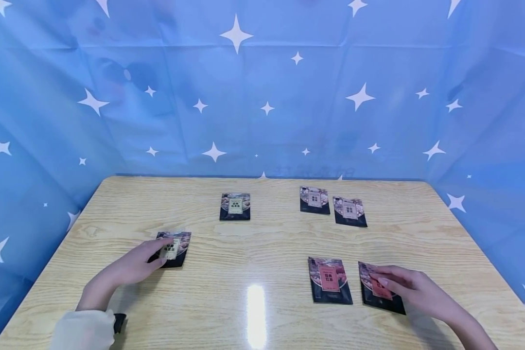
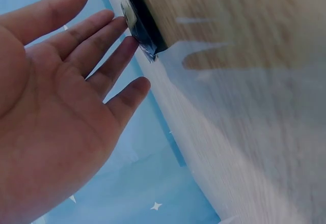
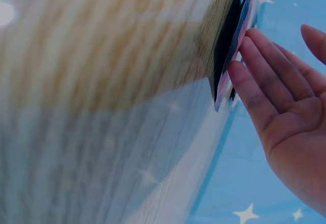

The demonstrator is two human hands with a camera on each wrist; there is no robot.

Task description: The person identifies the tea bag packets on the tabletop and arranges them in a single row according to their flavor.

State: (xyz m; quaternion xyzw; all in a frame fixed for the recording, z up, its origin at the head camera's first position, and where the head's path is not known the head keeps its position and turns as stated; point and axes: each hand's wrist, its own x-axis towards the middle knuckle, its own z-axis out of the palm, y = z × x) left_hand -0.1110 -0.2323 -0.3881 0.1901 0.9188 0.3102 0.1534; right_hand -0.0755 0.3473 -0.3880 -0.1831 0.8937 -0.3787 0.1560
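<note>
My left hand [image 1: 135,262] rests its fingertips on a dark tea sachet [image 1: 176,261] with a pale green label, lying at the left of the table. In the left wrist view the fingers [image 2: 104,46] are fairly straight and spread, the thumb apart from the sachet. Over at the right, my right hand [image 1: 415,289] touches a dark sachet with a red label [image 1: 382,304]. Its fingers [image 3: 260,81] lie extended against that sachet's face in the right wrist view, with the thumb held away. Just left of it lies another red-labelled sachet [image 1: 330,295].
Another green-labelled sachet [image 1: 235,216] lies towards the back of the wooden table [image 1: 218,291]. Two sachets with pale pinkish labels, one [image 1: 315,209] slightly left of the other [image 1: 350,221], lie back right. A blue star-patterned cloth [image 1: 262,131] hangs behind and beside the table.
</note>
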